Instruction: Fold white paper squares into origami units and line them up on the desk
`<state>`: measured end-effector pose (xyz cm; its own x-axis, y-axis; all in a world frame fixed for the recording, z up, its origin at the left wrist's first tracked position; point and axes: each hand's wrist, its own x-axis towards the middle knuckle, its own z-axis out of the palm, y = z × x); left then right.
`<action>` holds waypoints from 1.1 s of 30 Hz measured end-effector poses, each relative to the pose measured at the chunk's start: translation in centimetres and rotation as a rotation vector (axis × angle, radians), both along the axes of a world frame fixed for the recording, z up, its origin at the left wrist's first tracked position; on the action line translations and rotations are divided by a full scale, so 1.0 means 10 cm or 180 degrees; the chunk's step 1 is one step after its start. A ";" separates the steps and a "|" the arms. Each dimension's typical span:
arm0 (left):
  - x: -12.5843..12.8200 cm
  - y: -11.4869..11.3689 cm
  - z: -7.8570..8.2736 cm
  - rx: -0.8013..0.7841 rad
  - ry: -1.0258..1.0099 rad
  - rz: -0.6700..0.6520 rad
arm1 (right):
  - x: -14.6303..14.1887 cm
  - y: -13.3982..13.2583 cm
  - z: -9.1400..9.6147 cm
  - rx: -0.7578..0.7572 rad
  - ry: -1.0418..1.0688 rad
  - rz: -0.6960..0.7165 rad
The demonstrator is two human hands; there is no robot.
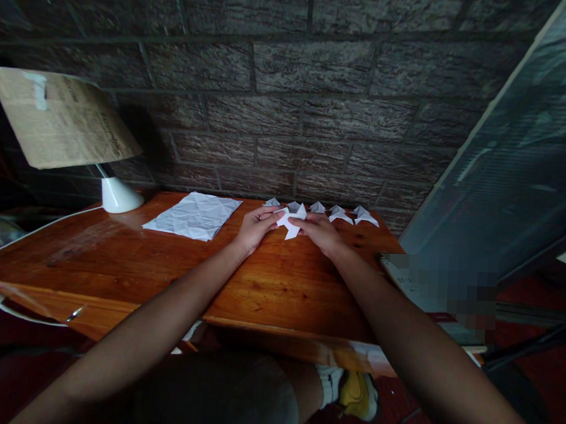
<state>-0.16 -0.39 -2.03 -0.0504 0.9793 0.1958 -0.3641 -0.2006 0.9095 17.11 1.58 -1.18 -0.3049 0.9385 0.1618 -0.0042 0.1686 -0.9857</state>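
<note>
Worktop (270,286): glossy varnished wood. Folded figure (292,223) and creased sheet (193,215): matt white paper. Wall (315,113): rough brick. Lamp base (119,195): smooth white.

Wall: rough dark brick wall (289,81); dimly lit
Desk: glossy reddish wooden desk (270,280); set against the brick
Lamp: white-based lamp (57,121), far left; shade wrapped in paper (printed, like newsprint)
Right: dark framed panel (524,154); slanted
Floor: red floor (537,295)
</note>
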 end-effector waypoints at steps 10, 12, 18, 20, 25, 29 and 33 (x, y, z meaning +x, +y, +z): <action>-0.02 -0.06 0.10 -0.0297 -0.0373 -0.0333 | -0.07 -0.10 0.02 0.0066 -0.0090 -0.0066; -0.03 -0.05 0.10 -0.0311 -0.0368 -0.0324 | -0.07 -0.10 0.03 0.0075 -0.0082 -0.0066; -0.07 -0.04 0.10 -0.0073 -0.0190 -0.0298 | -0.10 -0.12 0.04 0.0119 -0.0053 0.0086; -0.08 -0.05 0.10 -0.0091 -0.0206 -0.0327 | -0.12 -0.13 0.04 0.0114 -0.0012 0.0100; -0.07 -0.04 0.11 -0.0319 -0.0259 -0.0251 | -0.11 -0.12 0.04 -0.0056 0.0085 -0.0034; -0.05 -0.04 0.10 -0.0372 -0.0293 -0.0232 | -0.09 -0.10 0.03 -0.0201 0.0235 -0.0039; -0.05 -0.05 0.09 -0.0195 -0.0103 -0.0262 | -0.10 -0.12 0.05 -0.0206 0.0248 -0.0001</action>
